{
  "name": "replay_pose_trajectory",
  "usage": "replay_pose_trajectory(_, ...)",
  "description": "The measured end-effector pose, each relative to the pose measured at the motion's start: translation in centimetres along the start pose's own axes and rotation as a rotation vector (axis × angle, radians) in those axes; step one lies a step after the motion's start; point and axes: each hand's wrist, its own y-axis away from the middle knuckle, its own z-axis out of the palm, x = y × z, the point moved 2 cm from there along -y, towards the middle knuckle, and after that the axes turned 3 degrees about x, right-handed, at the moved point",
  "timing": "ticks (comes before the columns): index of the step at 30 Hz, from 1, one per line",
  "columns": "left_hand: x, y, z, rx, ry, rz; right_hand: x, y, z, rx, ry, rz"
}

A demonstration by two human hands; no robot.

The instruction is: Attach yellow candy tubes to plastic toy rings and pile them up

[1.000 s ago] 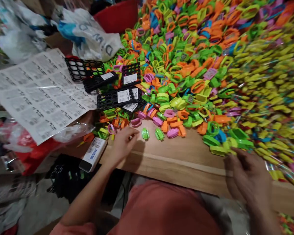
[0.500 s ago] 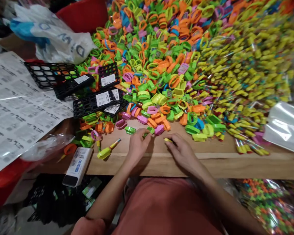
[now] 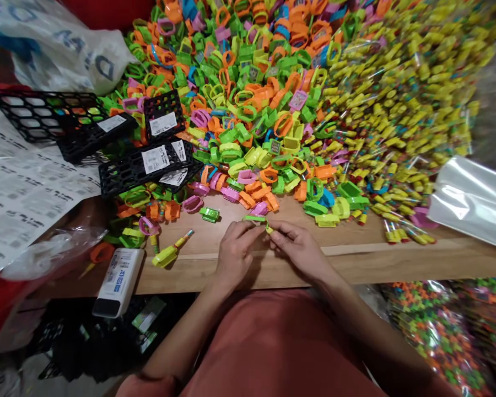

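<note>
My left hand [image 3: 237, 251] and my right hand [image 3: 300, 248] meet just above the wooden tabletop [image 3: 297, 264]. My left fingers pinch a thin green plastic band [image 3: 254, 218]. My right fingers pinch a small yellow plastic piece [image 3: 269, 229] against the band's end. A huge heap of colourful plastic bands and toy watch-like pieces [image 3: 248, 116] lies just beyond my hands. A flat green piece [image 3: 209, 214] and a yellow-green plastic piece with a thin tip [image 3: 165, 256] lie apart from it, left of my left hand.
Black plastic mesh racks with white labels [image 3: 138, 165] rest on the heap's left side, beside a printed label sheet [image 3: 25, 187]. A white box [image 3: 118, 281] stands at the table's left edge. Cellophane sheet [image 3: 471, 201] lies right; filled packets [image 3: 442, 331] sit below the table.
My hands have come together, bringing the green band and yellow piece into contact. The view has shifted slightly, moving the table contents left and up.
</note>
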Motion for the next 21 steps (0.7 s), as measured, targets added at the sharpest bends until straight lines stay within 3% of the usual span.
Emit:
replay_pose_trajectory(4,-0.2,-0.4,-0.8,-0.065,-0.063,0.106,0.2,0.0,-0.3,-0.013,0.008,0.035)
replay_pose_trajectory(8,0.1,-0.5,-0.8,-0.12,-0.084,0.182,0.2,0.1,-0.1,-0.006,0.067,-0.022)
replay_pose_trajectory(12,0.4,-0.1,-0.3,-0.114,-0.081,0.179,0.2,0.5,0.6,0.007,0.129,-0.107)
replay_pose_trajectory(14,0.0,0.2,-1.1,-0.15,-0.076,0.139,-0.1,0.8,0.1,0.0,0.207,-0.159)
replay_pose_trajectory(17,-1.7,0.5,-4.6,-0.095,-0.164,-0.012,-1.6,2.0,-3.6,0.138,0.481,-0.324)
replay_pose_trajectory(21,-4.4,0.4,-11.4,0.236,-0.43,-0.362,-3.4,5.0,-12.8,0.57,0.934,-0.455)
